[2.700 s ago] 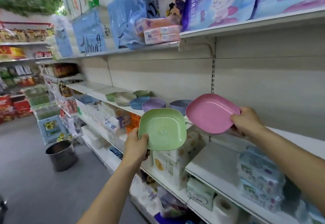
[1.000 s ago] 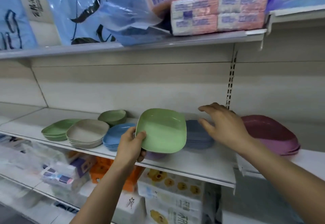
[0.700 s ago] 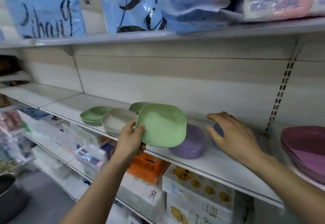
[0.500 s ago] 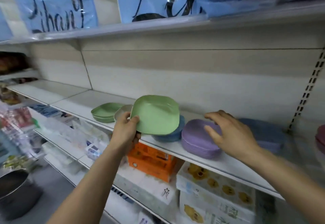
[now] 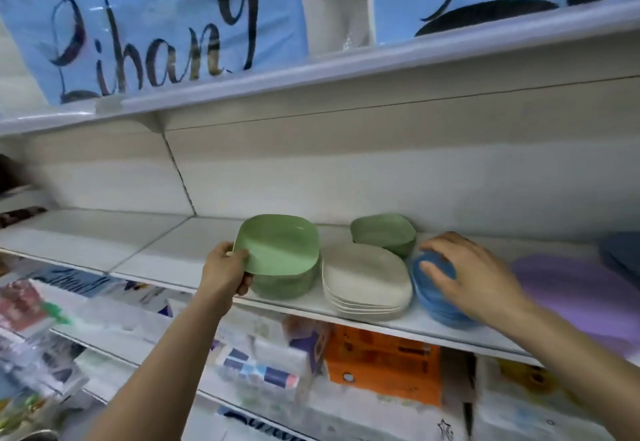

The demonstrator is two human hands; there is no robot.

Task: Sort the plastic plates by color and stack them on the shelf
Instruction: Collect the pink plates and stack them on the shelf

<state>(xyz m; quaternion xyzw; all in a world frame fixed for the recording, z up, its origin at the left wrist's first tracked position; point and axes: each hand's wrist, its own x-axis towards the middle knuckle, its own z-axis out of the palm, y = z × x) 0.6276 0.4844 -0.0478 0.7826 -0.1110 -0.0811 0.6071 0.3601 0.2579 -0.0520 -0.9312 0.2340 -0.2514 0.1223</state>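
Shifted over green stack (image 5: 284, 284), green plate (image 5: 280, 245), blue pack (image 5: 156, 8) ("Lihan") above

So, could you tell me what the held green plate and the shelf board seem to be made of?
The green plate: likely plastic, matte with a soft sheen; thin, evenly coloured, moulded rim. The shelf board: probably painted metal, smooth white; thin edge, though the blur leaves it open.

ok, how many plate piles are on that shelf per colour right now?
Green: 2, front green pile and back green pile
Cream: 1, cream pile
Blue: 1, blue pile under the right hand
Purple: 1, purple pile
Grey-blue: 1, grey-blue pile, cut off by the frame edge
Total: 6 piles, plus the green plate held in the left hand
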